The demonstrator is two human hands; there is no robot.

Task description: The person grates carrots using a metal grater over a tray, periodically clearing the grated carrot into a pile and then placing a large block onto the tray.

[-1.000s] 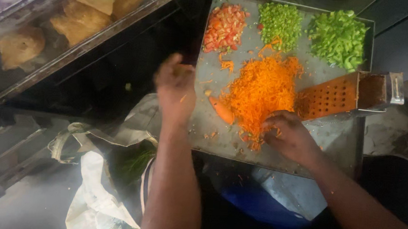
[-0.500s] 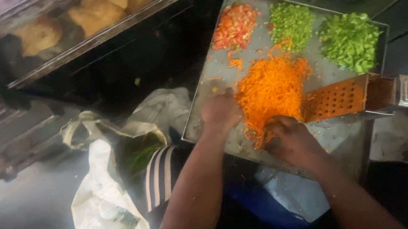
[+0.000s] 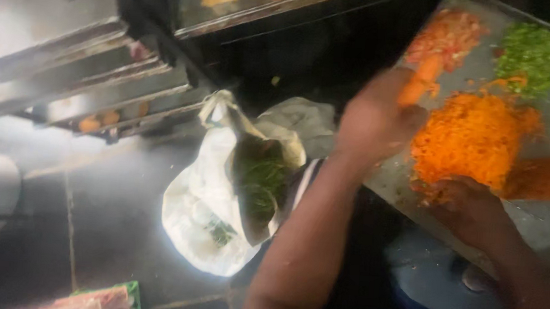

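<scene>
The left hand [image 3: 377, 120] grips a carrot piece [image 3: 421, 81] over the steel tray [image 3: 541, 221]. The right hand [image 3: 471, 210] rests curled against the grated carrot pile [image 3: 473, 139] — its grip cannot be told.

A dark tiled floor [image 3: 108, 227] lies below, lit brightly at the left. A white plastic bag [image 3: 206, 214] holding greens sits on it, below metal shelf rails [image 3: 92, 90] and a glass-fronted case [image 3: 259, 5].

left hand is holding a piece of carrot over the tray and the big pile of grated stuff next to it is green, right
Not quite. The left hand does hold a carrot piece over the tray, but the head view shows the big grated pile beside it is orange; the green heap sits farther back.
</scene>
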